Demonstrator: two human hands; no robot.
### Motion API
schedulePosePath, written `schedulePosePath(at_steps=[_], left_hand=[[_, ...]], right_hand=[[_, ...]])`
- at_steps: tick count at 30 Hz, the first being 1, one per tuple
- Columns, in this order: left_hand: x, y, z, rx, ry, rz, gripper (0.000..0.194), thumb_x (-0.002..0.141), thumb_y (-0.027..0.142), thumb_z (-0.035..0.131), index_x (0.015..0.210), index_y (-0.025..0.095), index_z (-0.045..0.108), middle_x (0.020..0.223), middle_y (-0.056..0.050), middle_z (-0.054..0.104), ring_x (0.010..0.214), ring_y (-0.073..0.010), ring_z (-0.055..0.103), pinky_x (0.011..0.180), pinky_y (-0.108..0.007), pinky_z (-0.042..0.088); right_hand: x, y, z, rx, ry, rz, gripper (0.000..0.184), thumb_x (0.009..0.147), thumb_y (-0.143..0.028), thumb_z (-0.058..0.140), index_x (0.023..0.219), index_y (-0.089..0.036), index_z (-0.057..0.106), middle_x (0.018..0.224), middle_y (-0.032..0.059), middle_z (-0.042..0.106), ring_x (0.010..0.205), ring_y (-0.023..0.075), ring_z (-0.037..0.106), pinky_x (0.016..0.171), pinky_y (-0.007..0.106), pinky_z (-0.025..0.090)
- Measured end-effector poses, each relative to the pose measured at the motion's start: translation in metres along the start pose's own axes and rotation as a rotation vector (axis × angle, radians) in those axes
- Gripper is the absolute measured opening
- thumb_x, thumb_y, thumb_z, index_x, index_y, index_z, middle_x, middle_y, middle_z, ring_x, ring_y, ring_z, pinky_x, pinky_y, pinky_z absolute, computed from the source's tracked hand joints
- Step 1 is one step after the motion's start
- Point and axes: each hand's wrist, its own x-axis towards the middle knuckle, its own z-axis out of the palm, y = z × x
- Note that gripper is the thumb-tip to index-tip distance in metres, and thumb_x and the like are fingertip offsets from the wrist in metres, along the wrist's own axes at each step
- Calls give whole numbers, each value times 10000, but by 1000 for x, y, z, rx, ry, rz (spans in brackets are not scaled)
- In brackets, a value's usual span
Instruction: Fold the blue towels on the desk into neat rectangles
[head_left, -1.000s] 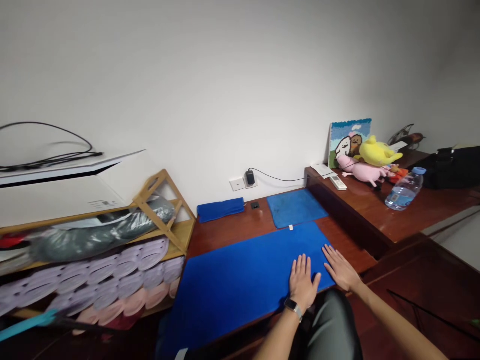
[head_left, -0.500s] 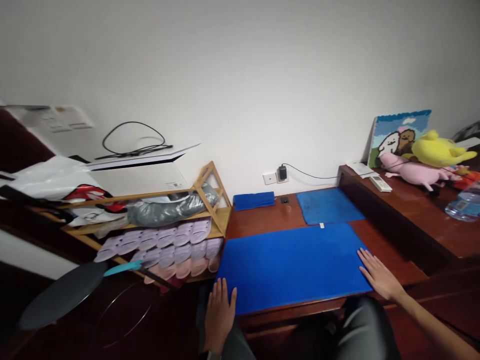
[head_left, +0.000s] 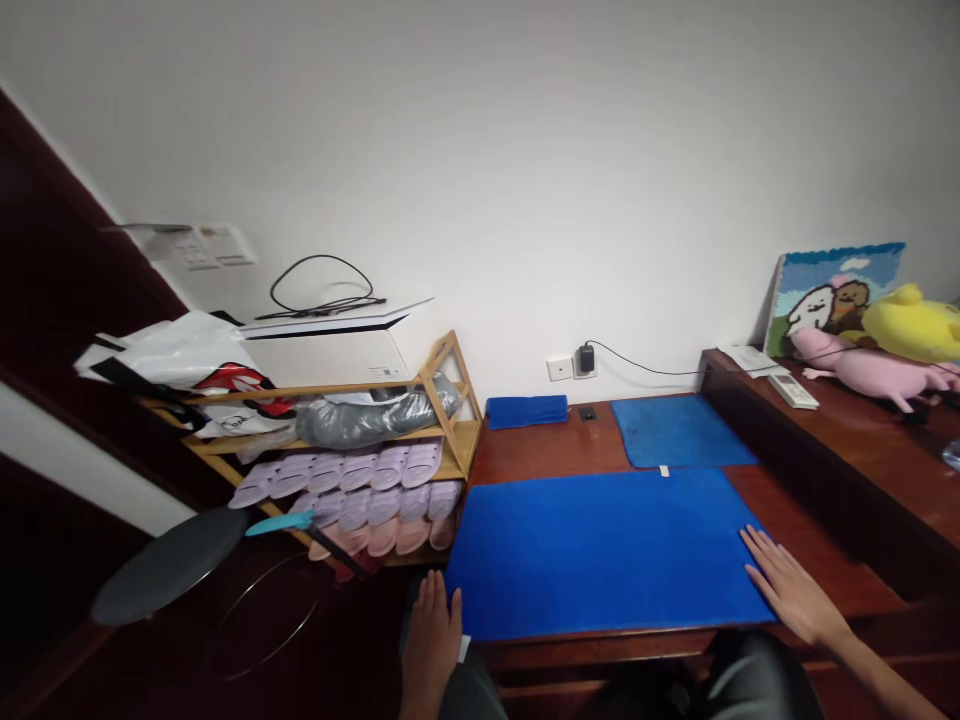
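Observation:
A large blue cloth (head_left: 600, 555) is spread flat over the reddish-brown wooden table (head_left: 795, 500). At its front left corner is my left hand (head_left: 433, 635), fingers stretched out and thumb apart. A small white tag (head_left: 465, 648) shows beside that hand; whether the palm touches the cloth is hard to make out. My right hand (head_left: 795, 590) lies flat with fingers extended, its fingertips on the cloth's right edge. Behind the large cloth lie a smaller, lighter blue cloth (head_left: 682, 432) with a white tag and a folded blue cloth (head_left: 527, 410).
To the left stand a wooden rack (head_left: 465, 450) holding lilac and pink slippers (head_left: 360, 468), and a dark round stool (head_left: 169, 565) with a turquoise-handled item (head_left: 281, 522). A raised ledge (head_left: 832, 440) on the right bears a remote (head_left: 793, 390) and plush toys (head_left: 862, 370).
My left hand has moved from the cloth's right part to its front left corner. My right hand stays at the right edge. The view has swung left.

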Motion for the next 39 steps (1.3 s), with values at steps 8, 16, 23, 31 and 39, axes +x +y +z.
schedulePosePath(at_steps=[8, 16, 23, 31, 39], left_hand=[[127, 89, -15, -113, -140, 291, 606, 1061, 420, 282, 1570, 137, 448, 1677, -109, 400, 1567, -235, 324, 1283, -415, 276], [172, 78, 23, -44, -273, 200, 697, 1044, 485, 293, 1595, 66, 367, 1687, -190, 337, 1579, -283, 288, 1283, -463, 239], [167, 75, 40, -5, -222, 197, 734, 1045, 514, 279, 1609, 47, 339, 1695, -183, 323, 1591, -271, 254, 1297, -436, 214], [169, 74, 49, -13, -160, 219, 739, 1039, 522, 281, 1594, 44, 375, 1677, -184, 354, 1582, -279, 282, 1291, -455, 235], [176, 66, 65, -24, -126, 228, 773, 1020, 532, 280, 1596, 22, 359, 1678, -199, 349, 1582, -289, 280, 1290, -468, 236]], right_hand=[[-2, 5, 5, -10, 17, -14, 721, 1019, -595, 302, 1604, -191, 426, 1657, 73, 378, 1520, 304, 376, 1243, 525, 378], [0, -2, 2, -24, 40, -3, 667, 1008, -571, 361, 1582, -250, 473, 1632, 50, 431, 1479, 309, 446, 1211, 504, 426], [25, -3, -24, -70, -127, 97, 616, 936, -564, 415, 1382, -245, 696, 1490, 117, 608, 1370, 346, 578, 1143, 538, 480], [158, -216, -50, 63, -187, -77, 642, 1023, -496, 314, 1524, -166, 543, 1587, 116, 507, 1488, 315, 447, 1246, 525, 318], [227, -373, 20, 265, -230, -224, 609, 1053, -528, 358, 1625, -321, 381, 1666, -38, 336, 1549, 275, 338, 1287, 401, 229]])
